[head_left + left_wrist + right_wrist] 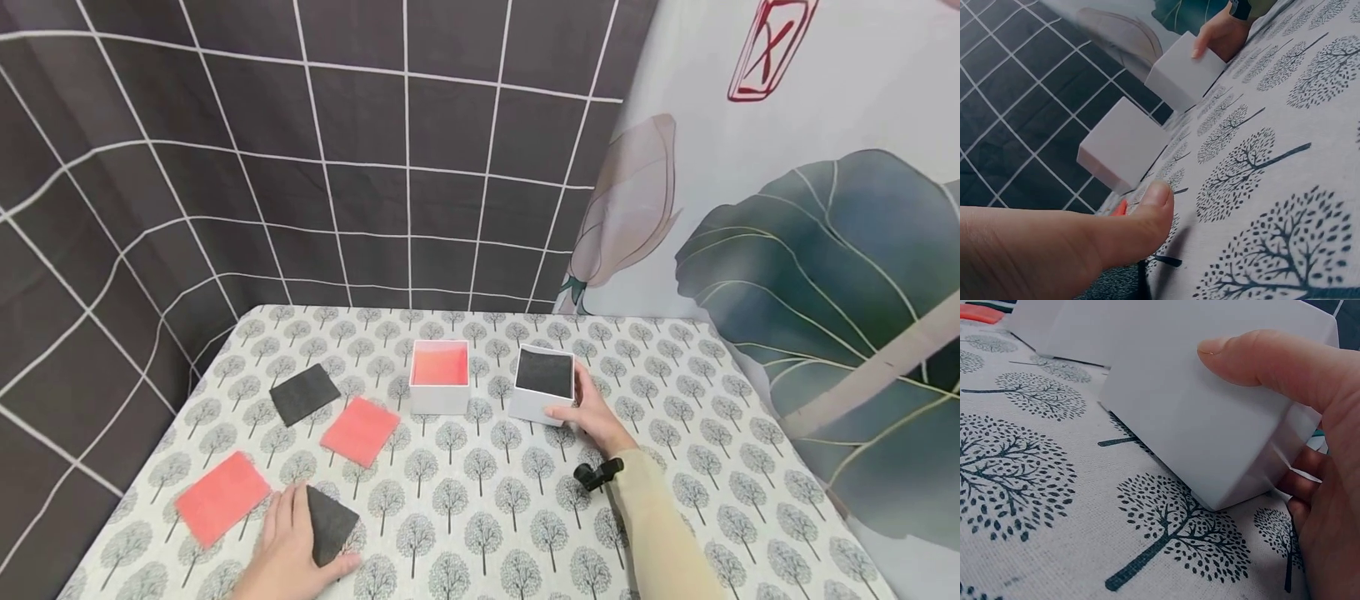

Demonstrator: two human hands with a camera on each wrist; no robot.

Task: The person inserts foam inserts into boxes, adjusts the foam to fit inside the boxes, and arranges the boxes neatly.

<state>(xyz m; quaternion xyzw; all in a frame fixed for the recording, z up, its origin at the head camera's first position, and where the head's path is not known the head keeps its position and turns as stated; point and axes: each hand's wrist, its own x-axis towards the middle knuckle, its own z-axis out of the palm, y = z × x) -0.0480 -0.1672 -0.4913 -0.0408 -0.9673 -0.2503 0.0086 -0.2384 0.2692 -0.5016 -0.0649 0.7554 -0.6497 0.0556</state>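
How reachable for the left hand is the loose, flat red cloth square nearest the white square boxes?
Probably yes: the left hand is close by, with nothing upright between it and the red square.

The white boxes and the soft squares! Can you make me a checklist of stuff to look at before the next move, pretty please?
1. Right hand has a hold on one white box: ok, thumb on its near wall.
2. That box is open on top: ok, a black lining or square shows inside.
3. Other white box is open too: ok, red shows inside.
4. Left hand is at the nearest black square: ok.
5. Left hand has a firm grip on it: cannot tell, the hand hides part.
6. No loose squares left over: not ok, two red and two black lie outside the boxes.
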